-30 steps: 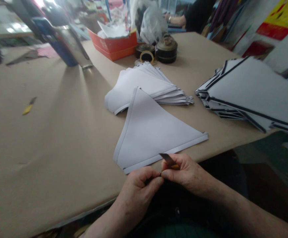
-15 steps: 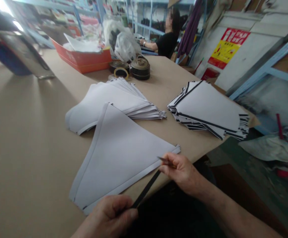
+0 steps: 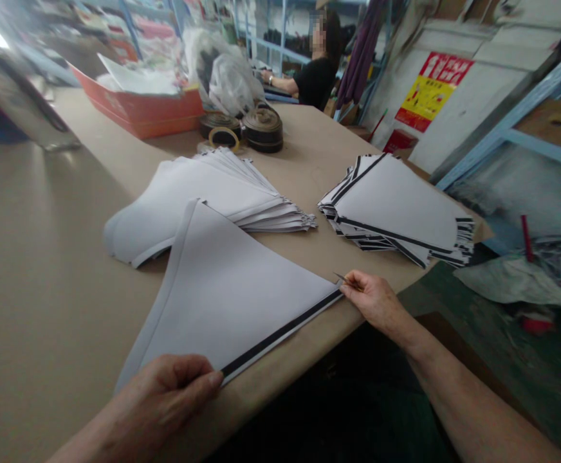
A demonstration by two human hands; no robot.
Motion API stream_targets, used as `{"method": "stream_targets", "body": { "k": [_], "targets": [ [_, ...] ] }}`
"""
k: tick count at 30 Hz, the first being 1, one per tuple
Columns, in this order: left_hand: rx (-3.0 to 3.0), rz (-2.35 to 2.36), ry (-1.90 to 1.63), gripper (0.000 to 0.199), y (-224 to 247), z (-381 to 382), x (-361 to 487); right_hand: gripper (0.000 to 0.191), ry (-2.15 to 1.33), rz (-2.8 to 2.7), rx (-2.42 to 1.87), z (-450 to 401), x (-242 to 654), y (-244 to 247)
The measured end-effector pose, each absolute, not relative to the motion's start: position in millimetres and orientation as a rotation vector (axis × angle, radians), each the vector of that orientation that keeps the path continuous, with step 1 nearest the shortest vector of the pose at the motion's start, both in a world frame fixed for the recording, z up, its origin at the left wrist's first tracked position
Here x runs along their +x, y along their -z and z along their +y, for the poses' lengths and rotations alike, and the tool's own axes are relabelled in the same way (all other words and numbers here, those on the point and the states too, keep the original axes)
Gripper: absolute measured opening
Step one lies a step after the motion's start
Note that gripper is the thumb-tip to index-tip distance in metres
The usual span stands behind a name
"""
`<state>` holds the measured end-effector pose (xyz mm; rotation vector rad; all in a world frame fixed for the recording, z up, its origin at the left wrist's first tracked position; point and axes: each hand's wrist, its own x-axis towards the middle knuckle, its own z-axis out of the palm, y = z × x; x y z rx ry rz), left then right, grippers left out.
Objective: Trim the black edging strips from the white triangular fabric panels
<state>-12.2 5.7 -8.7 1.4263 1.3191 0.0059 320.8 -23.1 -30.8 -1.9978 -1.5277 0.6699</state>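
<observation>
A white, roughly triangular panel (image 3: 232, 276) lies near the table's front edge. Along its near edge runs a black strip (image 3: 280, 333), stretched between my hands. My left hand (image 3: 174, 392) pinches the strip's lower left end over the panel's near corner. At the panel's right tip, my right hand (image 3: 370, 296) pinches the other end and also holds a small pointed metal tool (image 3: 341, 277). Behind the panel a fanned stack of white panels (image 3: 213, 183) touches it. To the right sits a stack of white panels with black-striped edges (image 3: 396, 199).
At the back of the brown table (image 3: 34, 257) stand an orange tray (image 3: 150, 117), a plastic bag (image 3: 235, 80), black rolls (image 3: 262, 132) and a yellow tape ring (image 3: 224, 136). A metallic object (image 3: 34, 96) stands at far left. Beyond sits a person (image 3: 316, 80).
The black strip has moved from in front of the panel onto its near edge. My right hand has moved to the right and away, my left hand to the left. The view has shifted slightly.
</observation>
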Motion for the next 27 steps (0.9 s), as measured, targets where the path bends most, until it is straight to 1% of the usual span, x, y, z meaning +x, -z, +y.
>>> {"method": "stream_targets", "body": {
  "k": [6, 13, 19, 24, 27],
  "targets": [
    [1.392, 1.281, 0.080, 0.044, 12.9, 5.2, -14.8, 0.015, -0.679, -1.543, -2.036, -19.7, 328.4, 33.3],
    [1.445, 1.300, 0.085, 0.043, 21.0, 5.9, -16.7, 0.015, -0.663, -1.608, -2.071, -18.4, 327.4, 32.8],
    [1.421, 1.304, 0.077, 0.046, 24.7, 6.3, -17.8, 0.017, -0.605, -1.658, -2.107, -17.3, 324.8, 31.8],
    [1.425, 1.302, 0.073, 0.047, 26.0, 6.4, -18.1, 0.009, -0.560, -1.667, -2.143, -15.1, 329.4, 31.6],
    [1.476, 1.305, 0.058, 0.046, 24.7, 6.3, -17.6, 0.013, -0.590, -1.634, -2.115, -14.7, 332.7, 27.8]
  ]
}}
